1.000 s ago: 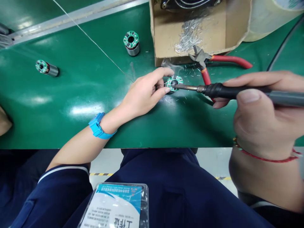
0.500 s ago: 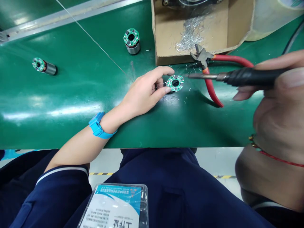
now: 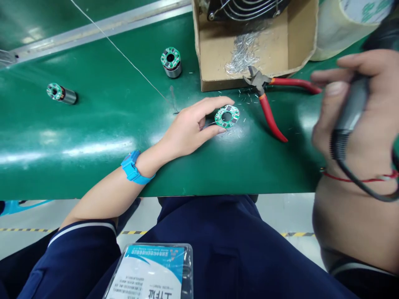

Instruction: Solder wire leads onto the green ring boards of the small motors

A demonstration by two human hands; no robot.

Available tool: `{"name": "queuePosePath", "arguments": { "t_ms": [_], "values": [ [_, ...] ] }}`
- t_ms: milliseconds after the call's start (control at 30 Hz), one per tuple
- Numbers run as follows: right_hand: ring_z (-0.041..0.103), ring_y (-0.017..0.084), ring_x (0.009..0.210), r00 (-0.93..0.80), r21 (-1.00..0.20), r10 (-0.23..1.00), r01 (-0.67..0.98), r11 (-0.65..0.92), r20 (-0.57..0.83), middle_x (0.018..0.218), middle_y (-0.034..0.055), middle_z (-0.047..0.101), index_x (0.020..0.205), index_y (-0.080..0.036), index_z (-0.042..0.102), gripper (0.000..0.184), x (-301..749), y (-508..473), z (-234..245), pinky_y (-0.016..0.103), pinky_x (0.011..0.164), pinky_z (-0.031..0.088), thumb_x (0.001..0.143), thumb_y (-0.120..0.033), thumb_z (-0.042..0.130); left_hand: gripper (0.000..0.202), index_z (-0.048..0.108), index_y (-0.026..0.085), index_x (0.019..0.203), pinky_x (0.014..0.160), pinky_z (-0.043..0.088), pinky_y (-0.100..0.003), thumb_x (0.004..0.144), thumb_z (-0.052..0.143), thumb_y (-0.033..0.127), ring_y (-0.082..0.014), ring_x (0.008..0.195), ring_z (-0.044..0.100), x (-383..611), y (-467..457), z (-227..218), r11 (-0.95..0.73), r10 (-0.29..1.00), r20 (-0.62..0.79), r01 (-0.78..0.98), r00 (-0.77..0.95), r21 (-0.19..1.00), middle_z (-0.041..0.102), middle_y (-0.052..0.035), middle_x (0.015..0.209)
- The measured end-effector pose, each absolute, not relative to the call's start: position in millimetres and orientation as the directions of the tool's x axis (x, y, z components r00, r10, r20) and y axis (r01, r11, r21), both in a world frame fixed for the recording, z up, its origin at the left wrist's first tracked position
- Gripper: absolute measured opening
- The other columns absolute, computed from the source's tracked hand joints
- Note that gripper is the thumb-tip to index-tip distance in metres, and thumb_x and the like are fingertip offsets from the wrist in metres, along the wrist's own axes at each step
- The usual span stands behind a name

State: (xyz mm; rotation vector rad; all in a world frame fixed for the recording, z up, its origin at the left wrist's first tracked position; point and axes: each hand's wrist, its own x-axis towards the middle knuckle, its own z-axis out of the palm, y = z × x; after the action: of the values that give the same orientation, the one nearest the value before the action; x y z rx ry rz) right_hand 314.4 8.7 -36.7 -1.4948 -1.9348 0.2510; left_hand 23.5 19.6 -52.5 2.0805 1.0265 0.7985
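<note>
My left hand (image 3: 190,128) rests on the green bench, thumb and index finger closed around a small motor part topped by a ring-shaped green circuit board (image 3: 233,120). A thin solder wire (image 3: 124,56) runs from the upper left towards this hand, and a fine end shows beside the board. Over on the right, my right hand (image 3: 374,104) grips a soldering iron (image 3: 350,108) by its dark handle, raised and turned towards the upper right. Its tip cannot be made out. Red-handled cutters (image 3: 269,116) lie open between my hands.
A cardboard box (image 3: 215,81) holds a pile of clipped wire bits (image 3: 243,52) and a black fan (image 3: 246,8). Two more motor parts with boards stand at the back (image 3: 173,70) and lie at the left (image 3: 68,96). A large tape roll (image 3: 336,37) stands behind the cutters.
My right hand has swung the soldering iron away from the circuit board, from pointing left to pointing up and right. My left hand keeps its hold on the motor part.
</note>
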Motion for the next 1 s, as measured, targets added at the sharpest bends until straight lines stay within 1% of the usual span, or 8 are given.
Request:
{"name": "queuePosePath", "arguments": {
  "t_ms": [67, 133, 167, 267, 400, 600, 900, 1000],
  "values": [
    [0.053, 0.035, 0.139, -0.242, -0.449, 0.906, 0.805, 0.387, 0.346, 0.147, 0.0198, 0.049, 0.148, -0.015, 0.041, 0.081, 313.1, 12.2, -44.4, 0.057, 0.114, 0.045, 0.086, -0.062, 0.065, 0.037, 0.061, 0.032, 0.131, 0.068, 0.057, -0.028, 0.097, 0.061, 0.045, -0.0145, 0.083, 0.071, 22.7, 17.8, -50.7, -0.428, 0.843, 0.201, 0.397, 0.499, 0.812, 0.068, 0.0007, 0.131],
    [0.047, 0.041, 0.141, -0.309, -0.38, 0.92, 0.842, 0.383, 0.242, 0.149, 0.022, 0.045, 0.149, -0.014, 0.035, 0.107, 314.4, 15.0, -52.9, 0.066, 0.115, 0.04, 0.068, -0.071, 0.077, 0.04, 0.06, 0.032, 0.131, 0.059, 0.053, -0.026, 0.096, 0.062, 0.051, -0.0103, 0.069, 0.066, 22.7, 15.8, -49.6, -0.403, 0.849, 0.192, 0.369, 0.492, 0.838, 0.068, -0.0002, 0.129],
    [0.05, 0.041, 0.137, -0.296, -0.347, 0.935, 0.871, 0.349, 0.197, 0.147, 0.0211, 0.047, 0.147, -0.014, 0.037, 0.106, 315.1, 15.6, -56.4, 0.067, 0.112, 0.041, 0.067, -0.069, 0.078, 0.041, 0.06, 0.032, 0.13, 0.057, 0.052, -0.026, 0.095, 0.062, 0.053, -0.0094, 0.065, 0.064, 23.0, 14.7, -49.3, -0.391, 0.854, 0.188, 0.36, 0.484, 0.847, 0.069, -0.0007, 0.124],
    [0.062, 0.031, 0.12, -0.221, -0.309, 0.954, 0.91, 0.276, 0.202, 0.131, 0.0151, 0.059, 0.134, -0.015, 0.049, 0.068, 315.2, 12.3, -61.7, 0.053, 0.103, 0.05, 0.077, -0.045, 0.071, 0.043, 0.061, 0.029, 0.124, 0.056, 0.05, -0.025, 0.093, 0.065, 0.057, -0.0103, 0.064, 0.062, 24.4, 11.7, -48.6, -0.368, 0.876, 0.186, 0.367, 0.445, 0.854, 0.071, -0.001, 0.105],
    [0.066, 0.02, 0.103, -0.335, -0.303, 0.88, 0.846, 0.438, 0.337, 0.113, 0.0067, 0.067, 0.124, -0.02, 0.054, 0.048, 312.0, -0.2, -53.1, 0.036, 0.087, 0.055, 0.077, -0.028, 0.061, 0.04, 0.062, 0.026, 0.114, 0.064, 0.053, -0.027, 0.09, 0.069, 0.057, -0.0158, 0.083, 0.068, 25.5, 9.2, -46.9, -0.378, 0.89, 0.201, 0.414, 0.41, 0.828, 0.069, -0.0021, 0.098],
    [0.06, 0.022, 0.09, -0.535, -0.235, 0.801, 0.77, 0.593, 0.269, 0.113, 0.0075, 0.07, 0.125, -0.021, 0.055, 0.045, 308.3, -7.9, -29.1, 0.042, 0.081, 0.054, 0.084, -0.041, 0.055, 0.035, 0.062, 0.023, 0.107, 0.078, 0.056, -0.032, 0.087, 0.075, 0.048, -0.0224, 0.101, 0.068, 25.3, 8.2, -42.7, -0.41, 0.892, 0.226, 0.49, 0.392, 0.769, 0.067, -0.0051, 0.098],
    [0.054, 0.02, 0.083, -0.571, -0.045, 0.796, 0.806, 0.59, 0.203, 0.087, 0.0044, 0.06, 0.122, -0.023, 0.056, 0.048, 312.1, -4.4, -22.5, 0.036, 0.074, 0.045, 0.093, -0.059, 0.044, 0.03, 0.062, 0.023, 0.106, 0.077, 0.055, -0.033, 0.085, 0.078, 0.039, -0.0226, 0.098, 0.066, 23.2, 8.1, -37.8, -0.464, 0.87, 0.248, 0.538, 0.426, 0.704, 0.067, -0.0058, 0.104],
    [0.055, 0.021, 0.083, -0.584, -0.021, 0.777, 0.796, 0.605, 0.234, 0.086, 0.0042, 0.06, 0.122, -0.024, 0.054, 0.045, 309.5, -5.9, -23.8, 0.036, 0.074, 0.044, 0.093, -0.058, 0.044, 0.029, 0.062, 0.023, 0.106, 0.078, 0.055, -0.033, 0.086, 0.077, 0.038, -0.0225, 0.098, 0.067, 24.0, 8.1, -37.2, -0.48, 0.863, 0.263, 0.537, 0.431, 0.694, 0.068, -0.0056, 0.104]
  ]
}}
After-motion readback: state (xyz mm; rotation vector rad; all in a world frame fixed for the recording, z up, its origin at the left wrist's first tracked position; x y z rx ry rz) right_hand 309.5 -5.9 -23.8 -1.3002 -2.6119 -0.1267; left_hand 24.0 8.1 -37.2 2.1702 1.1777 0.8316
